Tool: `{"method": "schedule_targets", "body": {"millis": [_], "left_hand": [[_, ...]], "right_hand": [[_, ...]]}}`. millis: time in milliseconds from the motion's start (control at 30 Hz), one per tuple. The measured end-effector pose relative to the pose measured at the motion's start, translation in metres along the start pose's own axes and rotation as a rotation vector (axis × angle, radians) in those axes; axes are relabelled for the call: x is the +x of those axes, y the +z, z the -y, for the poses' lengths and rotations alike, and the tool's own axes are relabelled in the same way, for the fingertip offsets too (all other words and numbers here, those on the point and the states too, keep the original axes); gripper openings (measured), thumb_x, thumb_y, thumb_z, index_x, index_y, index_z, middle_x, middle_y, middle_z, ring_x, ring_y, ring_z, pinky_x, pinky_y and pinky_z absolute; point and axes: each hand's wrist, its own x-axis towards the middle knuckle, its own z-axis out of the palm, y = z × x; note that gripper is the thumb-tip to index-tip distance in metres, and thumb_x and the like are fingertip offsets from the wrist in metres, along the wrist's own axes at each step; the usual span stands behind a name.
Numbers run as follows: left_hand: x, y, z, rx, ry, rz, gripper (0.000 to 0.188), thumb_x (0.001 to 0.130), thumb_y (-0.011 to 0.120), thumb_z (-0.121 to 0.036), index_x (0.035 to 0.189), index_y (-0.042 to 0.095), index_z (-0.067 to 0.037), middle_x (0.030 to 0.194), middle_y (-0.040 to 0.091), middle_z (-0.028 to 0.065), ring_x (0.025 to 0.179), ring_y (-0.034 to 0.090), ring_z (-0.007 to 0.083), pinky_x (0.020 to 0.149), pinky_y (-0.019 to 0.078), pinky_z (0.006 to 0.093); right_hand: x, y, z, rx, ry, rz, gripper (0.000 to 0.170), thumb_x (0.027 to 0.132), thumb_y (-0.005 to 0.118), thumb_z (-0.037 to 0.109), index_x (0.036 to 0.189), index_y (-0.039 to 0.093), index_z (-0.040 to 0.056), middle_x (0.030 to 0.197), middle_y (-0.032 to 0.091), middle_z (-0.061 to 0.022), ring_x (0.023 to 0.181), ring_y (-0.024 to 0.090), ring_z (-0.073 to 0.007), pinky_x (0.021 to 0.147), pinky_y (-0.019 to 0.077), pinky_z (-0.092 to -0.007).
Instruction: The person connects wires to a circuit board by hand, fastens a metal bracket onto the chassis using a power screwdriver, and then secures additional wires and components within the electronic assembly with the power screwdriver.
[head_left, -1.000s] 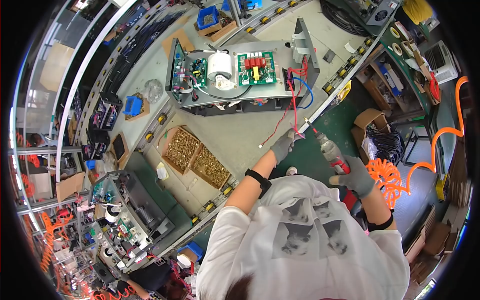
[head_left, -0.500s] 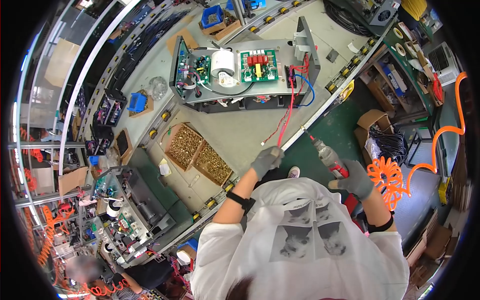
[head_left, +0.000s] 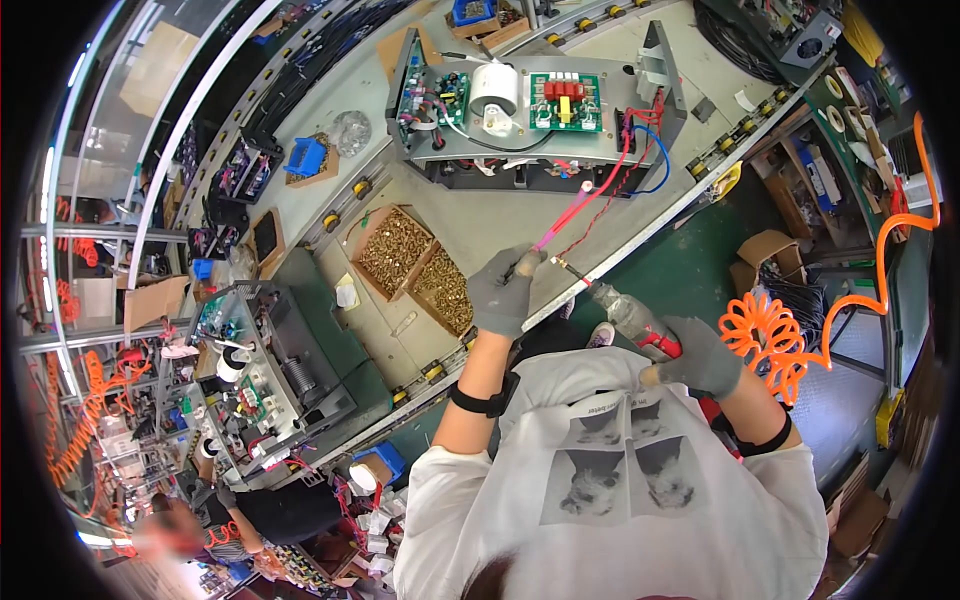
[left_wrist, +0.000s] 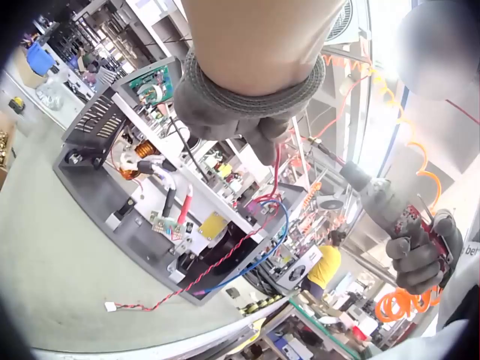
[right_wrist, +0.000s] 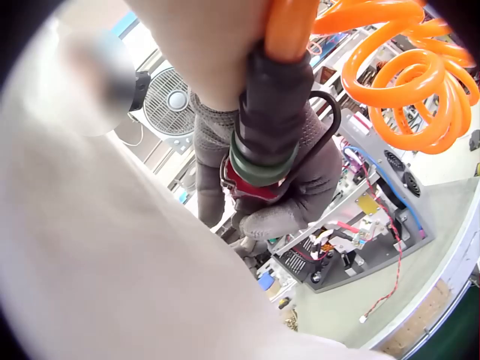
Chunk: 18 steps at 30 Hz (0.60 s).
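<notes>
My gloved left hand (head_left: 503, 290) pinches red wires (head_left: 575, 207) running from the right end of an open metal chassis (head_left: 470, 172); the left wrist view shows the red wires (left_wrist: 277, 169) coming out below its curled fingers. My gloved right hand (head_left: 700, 357) grips an air screwdriver (head_left: 632, 318), its bit pointing toward the left hand's fingertips, a short gap away in the head view. In the right wrist view the gloved hand (right_wrist: 311, 187) wraps the tool's body, most of which is hidden. A blue wire (head_left: 664, 165) and a twisted red wire (left_wrist: 217, 262) with a white connector (left_wrist: 111, 306) hang loose from the chassis.
Two cardboard boxes of brass-coloured parts (head_left: 395, 250) sit on the bench left of my left hand. An orange coiled hose (head_left: 765, 335) hangs beside my right arm. More opened chassis (head_left: 265, 370) stand at left, with another person (head_left: 240, 515) beyond. The roller-edged bench rim (head_left: 640, 245) crosses between.
The left hand has drawn back and then risen left over the bench with the red wires. The screwdriver has come left, closer to that hand. The view has shifted, with the chassis now further right.
</notes>
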Motion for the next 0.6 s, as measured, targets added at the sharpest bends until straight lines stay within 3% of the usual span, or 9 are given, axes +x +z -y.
{"method": "schedule_targets", "body": {"millis": [33, 100, 200, 433, 500, 533, 600], "left_hand": [[0.002, -0.001, -0.001, -0.005, 0.002, -0.004, 0.023, 0.085, 0.064, -0.020, 0.093, 0.068, 0.001, 0.081, 0.069, 0.0057, 0.067, 0.056, 0.0068, 0.062, 0.0439, 0.0204], [0.005, -0.002, -0.003, 0.013, 0.170, -0.020, 0.017, 0.085, 0.063, -0.012, 0.095, 0.067, 0.001, 0.082, 0.069, 0.0106, 0.072, 0.064, 0.0123, 0.067, 0.0486, 0.0240], [0.007, -0.003, -0.003, 0.099, 0.256, 0.006, 0.016, 0.085, 0.061, -0.011, 0.095, 0.068, -0.001, 0.080, 0.068, 0.0114, 0.070, 0.065, 0.0157, 0.065, 0.0491, 0.0258], [0.021, -0.008, -0.003, 0.158, 0.366, 0.032, 0.015, 0.082, 0.062, -0.009, 0.095, 0.069, -0.003, 0.074, 0.065, 0.0122, 0.062, 0.062, 0.0238, 0.057, 0.0477, 0.0288], [0.027, -0.013, 0.006, 0.456, 0.665, -0.011, 0.018, 0.081, 0.060, -0.006, 0.097, 0.067, -0.005, 0.070, 0.063, 0.0106, 0.055, 0.057, 0.0256, 0.052, 0.0450, 0.0316], [0.031, -0.015, 0.012, 0.454, 0.664, -0.008, 0.018, 0.081, 0.060, -0.006, 0.097, 0.067, -0.005, 0.070, 0.063, 0.0106, 0.055, 0.057, 0.0256, 0.052, 0.0450, 0.0316], [0.039, -0.017, 0.023, 0.513, 0.897, -0.101, 0.022, 0.080, 0.058, -0.004, 0.101, 0.065, -0.006, 0.070, 0.062, 0.0103, 0.053, 0.055, 0.0269, 0.050, 0.0437, 0.0335]], "right_hand": [[0.002, 0.003, 0.002, -0.006, -0.002, -0.001, 0.051, 0.055, 0.082, 0.020, 0.094, 0.058, -0.0013, 0.077, 0.056, -0.0028, 0.071, 0.047, -0.0130, 0.065, 0.0414, -0.0306], [0.006, 0.008, 0.004, -0.022, 0.036, -0.027, 0.051, 0.056, 0.081, 0.019, 0.096, 0.058, -0.0018, 0.079, 0.056, -0.0028, 0.072, 0.047, -0.0127, 0.065, 0.0412, -0.0297], [0.010, 0.016, 0.009, 0.121, 0.038, -0.045, 0.051, 0.056, 0.080, 0.018, 0.097, 0.058, -0.0028, 0.079, 0.055, -0.0029, 0.073, 0.047, -0.0120, 0.065, 0.0411, -0.0290], [0.019, 0.022, 0.019, 0.113, 0.067, -0.053, 0.049, 0.058, 0.078, 0.014, 0.100, 0.058, -0.0026, 0.080, 0.056, -0.0021, 0.074, 0.046, -0.0107, 0.065, 0.0410, -0.0278], [0.023, 0.024, 0.023, 0.080, 0.105, -0.040, 0.048, 0.060, 0.077, 0.013, 0.102, 0.058, -0.0025, 0.081, 0.057, -0.0019, 0.075, 0.048, -0.0105, 0.067, 0.0421, -0.0279], [0.025, 0.026, 0.023, 0.081, 0.108, -0.041, 0.048, 0.060, 0.077, 0.013, 0.102, 0.058, -0.0025, 0.081, 0.057, -0.0019, 0.075, 0.048, -0.0105, 0.067, 0.0421, -0.0279], [0.030, 0.030, 0.022, 0.346, 0.041, 0.010, 0.038, 0.067, 0.076, 0.019, 0.094, 0.059, -0.0023, 0.078, 0.059, -0.0050, 0.064, 0.052, -0.0129, 0.060, 0.0436, -0.0272]]}}
